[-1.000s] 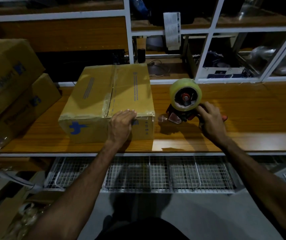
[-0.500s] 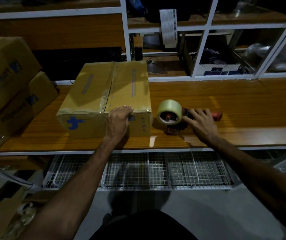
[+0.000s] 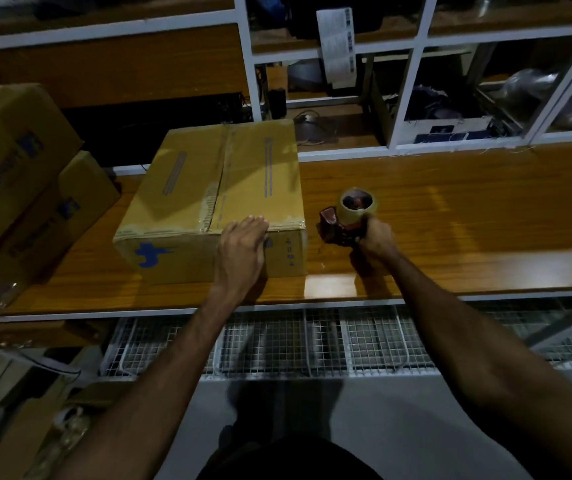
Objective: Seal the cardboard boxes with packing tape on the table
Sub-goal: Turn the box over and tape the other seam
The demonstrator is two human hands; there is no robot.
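Dim shelves with white frames fill the upper part of the frame, and below them runs a long wooden table (image 3: 451,216) with a glossy top. On the table, a little left of the centre, stands a cardboard box (image 3: 215,202) with its flaps closed; tape seems to lie along the middle seam and the near edge, but in this weak light it is not sure how well it holds. The left hand (image 3: 241,252) rests on the near top edge of the box, fingers straight and laid over the corner, holding nothing. Just to the right of the box, the right hand (image 3: 376,235) has its fingers curled tight around the handle of a red tape dispenser (image 3: 338,225), which carries a roll of clear tape (image 3: 357,206) and sits on or very near the table top. At the left edge of the frame two more boxes (image 3: 11,188) lean in a stack.

Several things could go wrong from here. If the left hand presses too lightly, the box may slide on the shiny table when the dispenser is pulled across it. The loose tape end cannot be seen, so it may have stuck back on the roll. The left fingers lie close to where the tape would start, so the dispenser's cutting edge could catch them.
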